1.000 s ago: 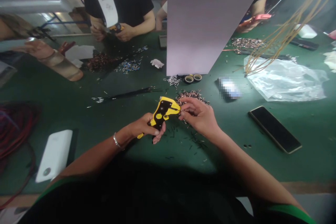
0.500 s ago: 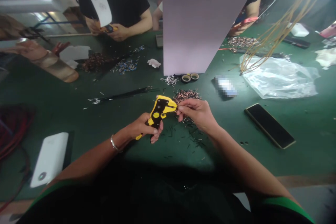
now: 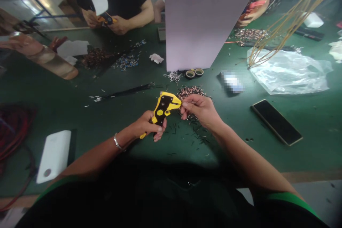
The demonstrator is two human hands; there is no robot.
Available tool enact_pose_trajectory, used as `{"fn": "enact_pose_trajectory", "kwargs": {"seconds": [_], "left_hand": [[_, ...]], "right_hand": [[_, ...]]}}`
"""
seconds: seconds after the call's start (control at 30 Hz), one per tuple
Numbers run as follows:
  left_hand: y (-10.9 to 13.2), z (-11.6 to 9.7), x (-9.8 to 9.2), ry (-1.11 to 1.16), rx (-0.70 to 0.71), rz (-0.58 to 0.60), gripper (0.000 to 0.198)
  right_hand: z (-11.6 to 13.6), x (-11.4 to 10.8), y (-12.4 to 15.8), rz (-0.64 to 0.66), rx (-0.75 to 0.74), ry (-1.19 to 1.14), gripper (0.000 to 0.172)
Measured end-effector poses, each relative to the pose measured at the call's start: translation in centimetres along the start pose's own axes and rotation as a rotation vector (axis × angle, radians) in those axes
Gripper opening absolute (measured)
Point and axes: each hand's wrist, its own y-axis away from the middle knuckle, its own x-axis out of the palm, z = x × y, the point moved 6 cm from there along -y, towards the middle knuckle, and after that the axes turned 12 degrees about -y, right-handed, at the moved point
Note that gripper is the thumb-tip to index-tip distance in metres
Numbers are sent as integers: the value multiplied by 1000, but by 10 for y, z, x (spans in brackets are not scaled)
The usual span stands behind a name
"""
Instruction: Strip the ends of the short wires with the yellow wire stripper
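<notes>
My left hand (image 3: 153, 125) is wrapped round the grip of a yellow and black wire stripper (image 3: 163, 108), whose jaws point right. Right at the jaw tips, my right hand (image 3: 199, 108) pinches thumb and forefinger together. Whatever sits between those fingertips is too small to make out. Beneath and behind the right hand lies a pile of short black wire pieces with copper ends (image 3: 191, 92). Small black offcuts (image 3: 199, 133) are scattered on the green table below it.
A bundle of black wires (image 3: 128, 91) lies left of the stripper. Behind are silvery bits (image 3: 174, 76), tape rolls (image 3: 194, 73) and an upright panel (image 3: 192, 21). A phone (image 3: 277, 122) and plastic bag (image 3: 291, 73) lie right; a white power bank (image 3: 54, 156) left. Co-workers' hands (image 3: 120, 25) work across the table.
The view has tilted slightly, so the table's things appear a little higher. Both hands keep nearly the same pose, the right fingertips still at the stripper's jaws.
</notes>
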Motion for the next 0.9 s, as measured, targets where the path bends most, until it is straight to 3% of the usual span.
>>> {"fn": "enact_pose_trajectory", "kwargs": {"seconds": [0.1,0.27,0.43,0.73,0.9], "left_hand": [[0,1,-4,17,5,-67,15],[0,0,-4,24,-20,-56,16],[-2,-4,-6,96,54,2,22],[-4,-8,-20,67,143,-96,23],[-4,-5,-15,69,124,-16,29]], "right_hand": [[-1,0,-1,-10,-1,-15,21],[-1,-1,-3,-11,-15,-38,21],[2,-6,-3,-77,-46,16,18],[5,3,3,-94,-61,157,14],[5,5,5,-111,-67,146,14]]}}
